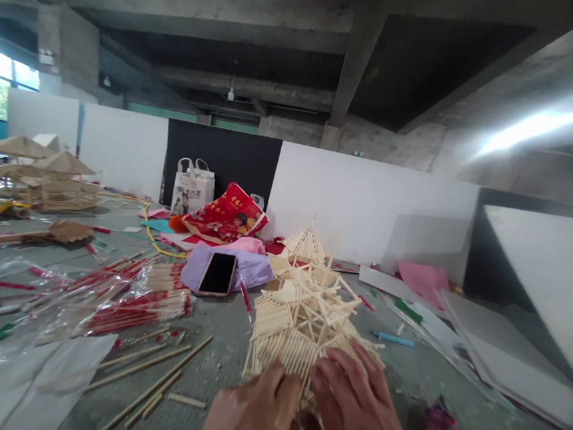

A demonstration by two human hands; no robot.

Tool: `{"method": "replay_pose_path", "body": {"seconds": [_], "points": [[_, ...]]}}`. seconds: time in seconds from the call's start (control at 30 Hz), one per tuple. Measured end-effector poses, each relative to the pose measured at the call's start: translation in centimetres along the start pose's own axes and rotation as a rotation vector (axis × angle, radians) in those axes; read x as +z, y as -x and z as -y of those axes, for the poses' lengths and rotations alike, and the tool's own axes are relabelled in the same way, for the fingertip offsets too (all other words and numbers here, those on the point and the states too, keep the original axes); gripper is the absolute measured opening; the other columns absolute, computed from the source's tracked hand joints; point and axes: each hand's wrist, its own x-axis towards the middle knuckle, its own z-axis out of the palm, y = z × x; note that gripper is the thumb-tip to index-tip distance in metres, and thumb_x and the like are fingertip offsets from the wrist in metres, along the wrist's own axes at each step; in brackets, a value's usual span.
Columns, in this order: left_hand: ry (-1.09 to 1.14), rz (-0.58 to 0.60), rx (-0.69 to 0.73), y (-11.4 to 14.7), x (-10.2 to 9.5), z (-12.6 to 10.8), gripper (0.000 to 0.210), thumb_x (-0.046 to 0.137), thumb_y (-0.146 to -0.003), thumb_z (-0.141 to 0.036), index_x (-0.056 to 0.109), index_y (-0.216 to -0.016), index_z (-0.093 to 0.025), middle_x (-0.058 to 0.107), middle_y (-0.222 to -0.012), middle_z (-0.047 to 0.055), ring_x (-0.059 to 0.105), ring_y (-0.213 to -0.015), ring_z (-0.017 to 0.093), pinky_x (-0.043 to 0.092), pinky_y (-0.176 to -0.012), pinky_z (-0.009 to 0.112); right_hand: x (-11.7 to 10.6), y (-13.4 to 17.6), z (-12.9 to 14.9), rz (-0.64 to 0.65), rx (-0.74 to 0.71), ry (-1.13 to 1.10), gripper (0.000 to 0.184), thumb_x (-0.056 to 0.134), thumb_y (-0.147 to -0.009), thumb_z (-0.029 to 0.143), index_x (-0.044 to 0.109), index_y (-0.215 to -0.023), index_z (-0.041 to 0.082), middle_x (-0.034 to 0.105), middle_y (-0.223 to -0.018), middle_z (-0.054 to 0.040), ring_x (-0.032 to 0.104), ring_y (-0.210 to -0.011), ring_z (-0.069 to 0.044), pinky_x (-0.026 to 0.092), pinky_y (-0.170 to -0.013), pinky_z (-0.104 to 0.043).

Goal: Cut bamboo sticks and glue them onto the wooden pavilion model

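In front of me stands a pagoda-like model built of pale wooden sticks, with slatted roofs, an open lattice and a pointed top at the back. My left hand is at its near edge, fingers curled in against the lower roof. Close beside it, my right hand grips the same near edge, its fingers bent over the roof slats and its thumb low between the hands. Both sets of fingertips are partly hidden, and I cannot make out any small piece between them.
Loose sticks lie to the left, near red-and-clear packets of sticks. A phone rests on purple paper. Behind are a red bag and a white tote. White boards lie right; other stick models stand far left.
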Motion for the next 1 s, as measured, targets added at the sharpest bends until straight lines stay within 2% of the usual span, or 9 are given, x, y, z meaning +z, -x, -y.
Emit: {"method": "replay_pose_path", "body": {"seconds": [0.2,0.4,0.67,0.9,1.0], "points": [[0.044,-0.086,0.055,-0.2,0.9,0.8,0.026,0.046,-0.073,-0.007,0.055,-0.091,-0.023,0.062,-0.091,0.002,0.064,-0.074,0.016,0.047,-0.056,0.019,0.5,-0.2,0.4,-0.082,0.003,0.028,0.018,0.042,-0.084,0.015,0.06,-0.081,0.014,0.065,-0.076,-0.0023,0.057,-0.084,-0.02,0.031,-0.096,-0.042],[0.061,-0.123,0.066,-0.4,1.9,1.2,0.025,0.047,-0.072,-0.007,0.058,-0.089,-0.022,0.063,-0.088,0.002,0.064,-0.071,0.016,0.043,-0.051,0.017,0.8,-0.2,0.5,-0.092,-0.004,0.057,0.023,0.04,-0.088,0.019,0.06,-0.077,0.015,0.065,-0.072,-0.001,0.057,-0.081,-0.018,0.029,-0.098,-0.039],[0.034,-0.1,0.07,-0.6,1.9,1.3,0.022,0.041,-0.08,-0.011,0.057,-0.09,-0.023,0.063,-0.086,0.001,0.065,-0.068,0.017,0.044,-0.048,0.02,1.0,0.0,0.6,-0.09,-0.013,0.043,0.022,0.041,-0.087,0.019,0.06,-0.076,0.016,0.066,-0.071,-0.0005,0.058,-0.08,-0.018,0.026,-0.102,-0.04],[-0.007,-0.277,0.161,-0.8,3.2,1.4,0.015,0.048,-0.08,-0.011,0.055,-0.085,-0.023,0.062,-0.083,0.0,0.061,-0.065,0.011,0.041,-0.05,0.015,1.0,0.5,0.6,-0.117,0.027,0.054,0.021,0.043,-0.089,0.024,0.062,-0.082,0.018,0.067,-0.074,-0.0001,0.06,-0.082,-0.018,0.029,-0.101,-0.041],[0.026,-0.289,0.174,-0.9,3.3,1.4,0.012,0.05,-0.079,-0.012,0.055,-0.083,-0.022,0.06,-0.082,-0.001,0.06,-0.065,0.011,0.042,-0.051,0.016,0.8,0.5,0.5,-0.119,0.029,0.057,0.018,0.046,-0.088,0.024,0.062,-0.081,0.018,0.067,-0.074,0.0,0.06,-0.081,-0.018,0.029,-0.101,-0.039]]}}
